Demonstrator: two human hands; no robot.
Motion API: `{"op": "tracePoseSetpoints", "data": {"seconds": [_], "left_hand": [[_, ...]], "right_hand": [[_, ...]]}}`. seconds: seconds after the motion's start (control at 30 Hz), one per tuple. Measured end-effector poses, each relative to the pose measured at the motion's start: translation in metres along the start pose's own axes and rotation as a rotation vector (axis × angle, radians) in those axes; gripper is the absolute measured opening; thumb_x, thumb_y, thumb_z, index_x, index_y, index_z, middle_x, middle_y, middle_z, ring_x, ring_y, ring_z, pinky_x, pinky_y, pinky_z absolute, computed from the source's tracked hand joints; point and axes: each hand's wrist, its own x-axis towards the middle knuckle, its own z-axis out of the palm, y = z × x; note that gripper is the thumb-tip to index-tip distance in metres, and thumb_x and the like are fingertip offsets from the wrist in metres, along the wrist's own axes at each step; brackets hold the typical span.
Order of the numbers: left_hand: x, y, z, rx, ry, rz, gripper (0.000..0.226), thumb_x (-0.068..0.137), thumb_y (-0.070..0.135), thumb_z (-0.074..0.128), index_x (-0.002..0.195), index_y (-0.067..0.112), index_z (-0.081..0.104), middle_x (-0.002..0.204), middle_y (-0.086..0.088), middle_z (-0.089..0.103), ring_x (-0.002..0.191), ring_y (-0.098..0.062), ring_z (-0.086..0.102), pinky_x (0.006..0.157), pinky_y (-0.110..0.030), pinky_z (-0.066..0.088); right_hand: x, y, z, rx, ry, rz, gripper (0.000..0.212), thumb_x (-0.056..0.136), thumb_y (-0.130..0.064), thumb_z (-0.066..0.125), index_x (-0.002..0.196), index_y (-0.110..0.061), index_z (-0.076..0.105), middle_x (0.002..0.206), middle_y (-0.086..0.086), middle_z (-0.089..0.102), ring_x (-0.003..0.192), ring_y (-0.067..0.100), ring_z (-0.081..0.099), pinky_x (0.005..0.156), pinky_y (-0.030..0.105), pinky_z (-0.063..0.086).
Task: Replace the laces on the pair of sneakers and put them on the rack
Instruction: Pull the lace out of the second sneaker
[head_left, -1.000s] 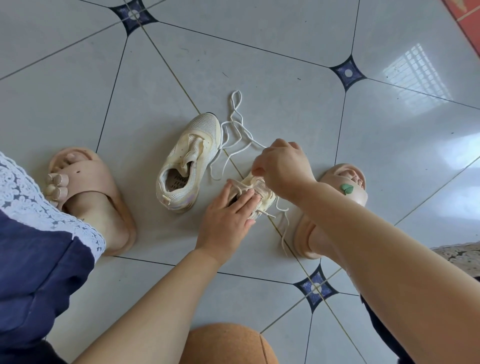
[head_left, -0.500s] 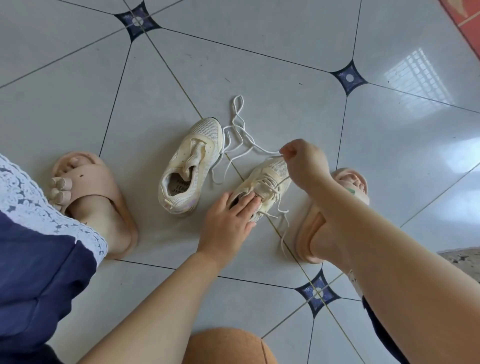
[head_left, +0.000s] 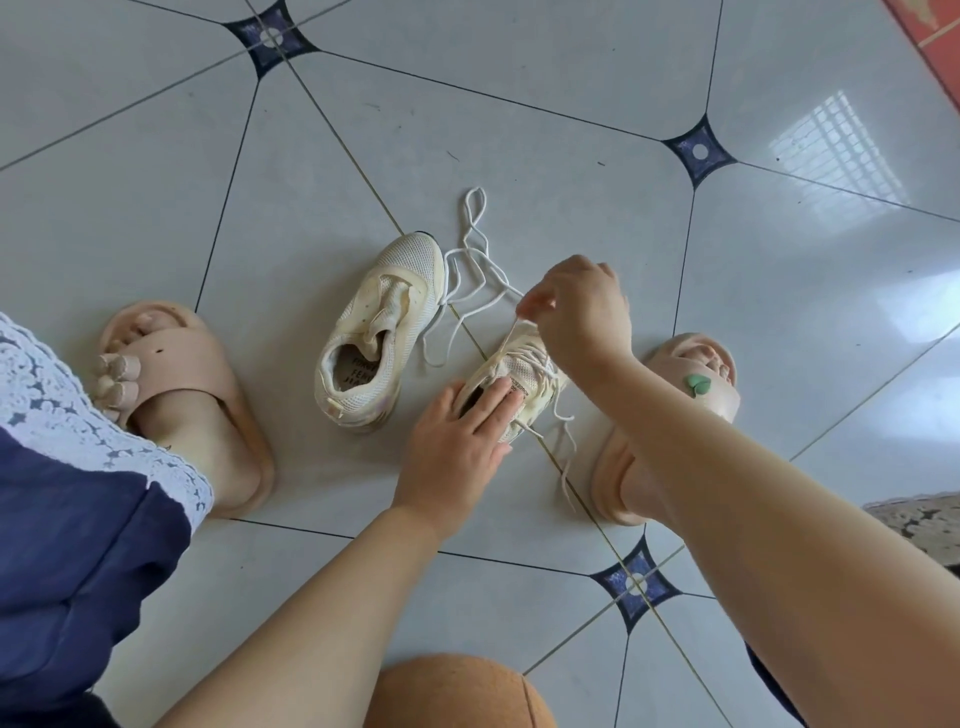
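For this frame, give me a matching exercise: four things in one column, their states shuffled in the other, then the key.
1 left hand
2 right hand
3 unheld sneaker
4 loose white lace

A pinches a lace strand
B has no lace threaded
C presses flat on the other sneaker
D lies on the tiles

Pairs: 1-C, 2-A, 3-B, 4-D

- right hand (head_left: 576, 306) has lifted off the laced sneaker (head_left: 524, 366), where it sat a second ago
- lace strand (head_left: 503, 341) now pulled taut, running from the grip down to the sneaker just below it
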Motion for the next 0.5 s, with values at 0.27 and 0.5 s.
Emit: {"op": "tracePoseSetpoints", "data": {"seconds": [0.27, 0.5], "left_hand": [[-0.004, -0.003, -0.003, -0.001, 0.067, -0.058, 0.052, 0.068, 0.017, 0.079, 0.117, 0.005, 0.062, 0.120, -0.006, 0.063, 0.094, -0.028, 0.065, 0.088, -0.040, 0.049], [0.005, 0.000, -0.001, -0.033, 0.043, -0.140, 0.056, 0.068, 0.018, 0.079, 0.119, 0.008, 0.060, 0.122, -0.006, 0.062, 0.090, -0.034, 0.061, 0.085, -0.041, 0.051]], "right_hand": [[0.075, 0.016, -0.093, 0.687, 0.200, 0.552, 0.016, 0.091, -0.031, 0.053, 0.089, -0.019, 0.064, 0.089, 0.002, 0.065, 0.073, 0.003, 0.060, 0.071, 0.014, 0.052], [0.014, 0.014, -0.033, 0.653, -0.011, 0.436, 0.026, 0.091, -0.023, 0.053, 0.104, -0.003, 0.063, 0.078, 0.002, 0.054, 0.078, 0.017, 0.048, 0.072, 0.030, 0.041]]}}
